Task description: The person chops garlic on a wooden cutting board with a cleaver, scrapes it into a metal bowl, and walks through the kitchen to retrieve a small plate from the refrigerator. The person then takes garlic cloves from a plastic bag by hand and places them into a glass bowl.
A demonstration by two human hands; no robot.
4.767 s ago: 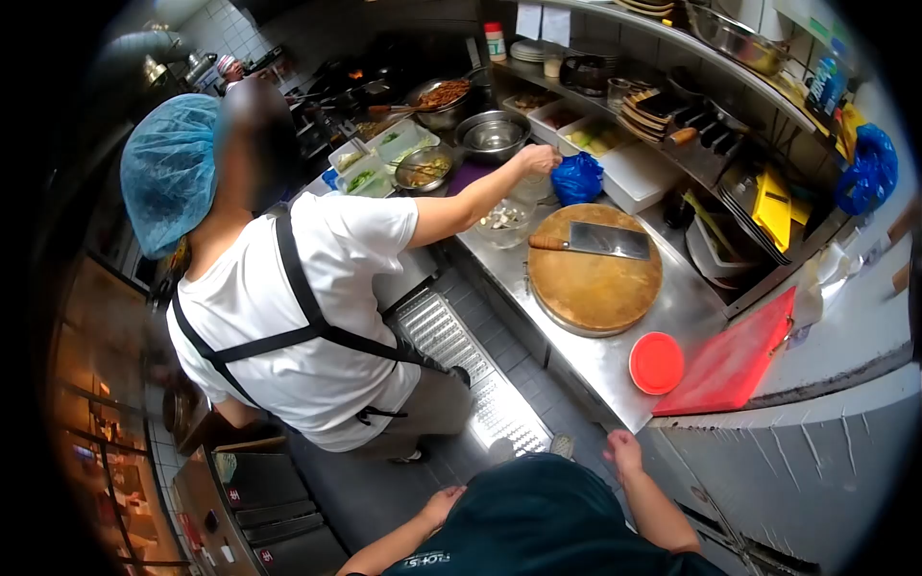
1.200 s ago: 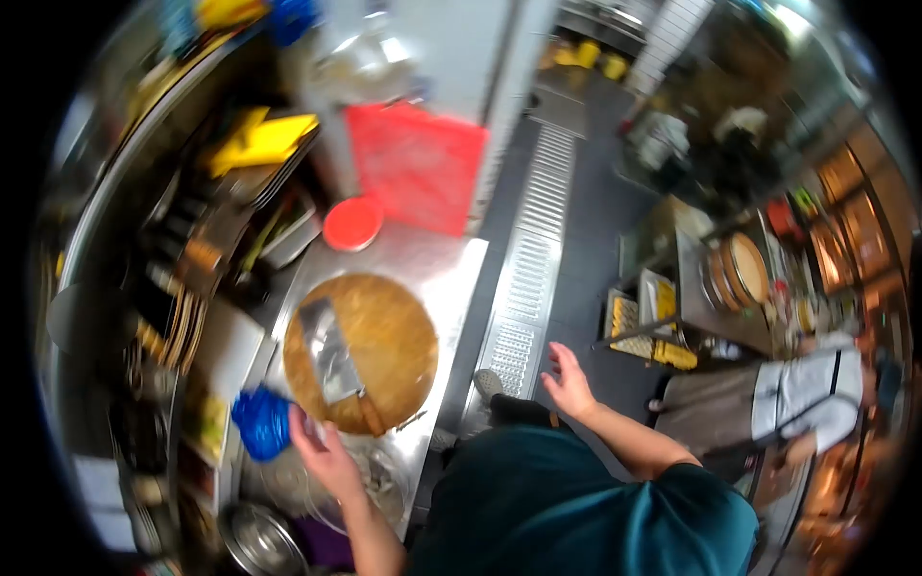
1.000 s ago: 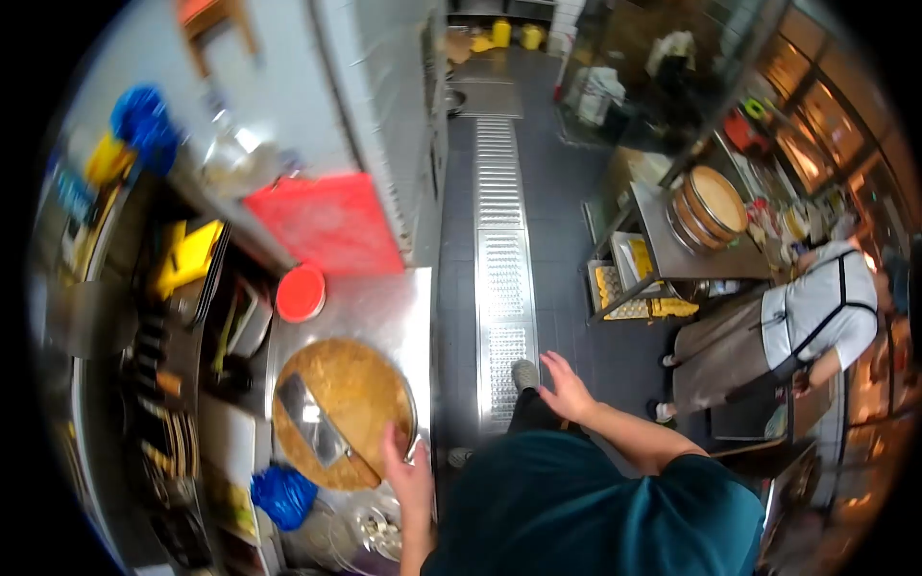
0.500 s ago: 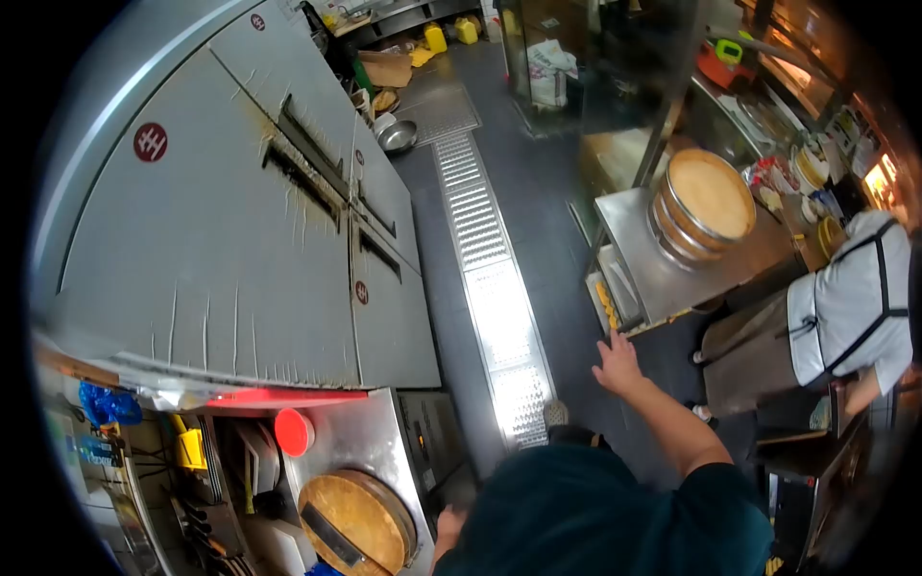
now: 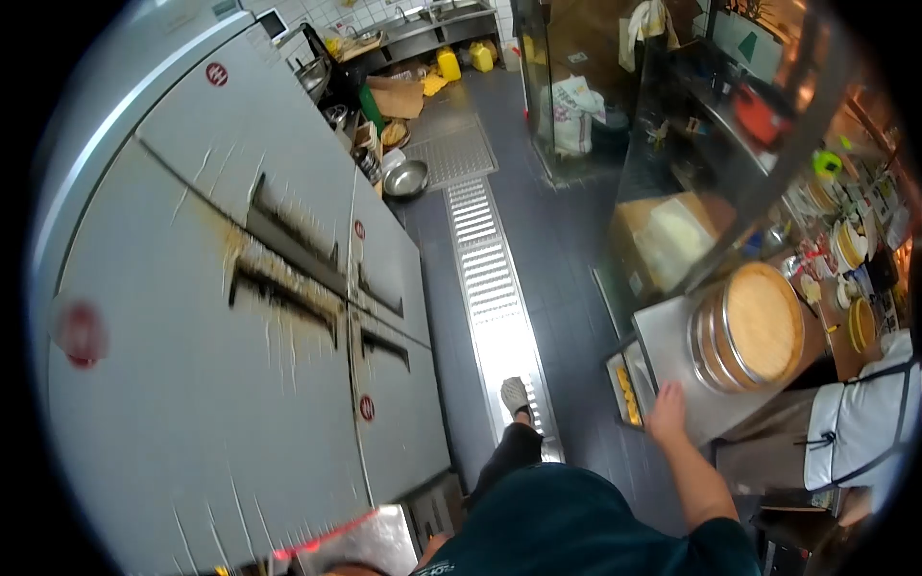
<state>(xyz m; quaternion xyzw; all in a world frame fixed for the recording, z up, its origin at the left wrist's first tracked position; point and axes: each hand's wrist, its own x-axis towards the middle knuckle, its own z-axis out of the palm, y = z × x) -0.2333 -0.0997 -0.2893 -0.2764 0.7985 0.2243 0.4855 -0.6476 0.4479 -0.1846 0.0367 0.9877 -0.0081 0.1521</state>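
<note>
Prob. mid-stride on silver metal floor grate [image 5: 495, 336]; R hand [image 5: 668, 413] empty, fingers loosely extended, by grey steel table [image 5: 669, 336]; L hand [image 5: 433, 548] part-hidden, grip can't tell.

The right hand [image 5: 667, 413] reaches out at one o'clock from the torso [image 5: 576, 523], forearm bare, fingers toward twelve. The left hand [image 5: 435, 545], mostly hidden, is low at nine.

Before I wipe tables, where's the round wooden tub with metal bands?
In the head view, the tub stands at right on a grey metal table, up and right of the person's right hand.
</note>
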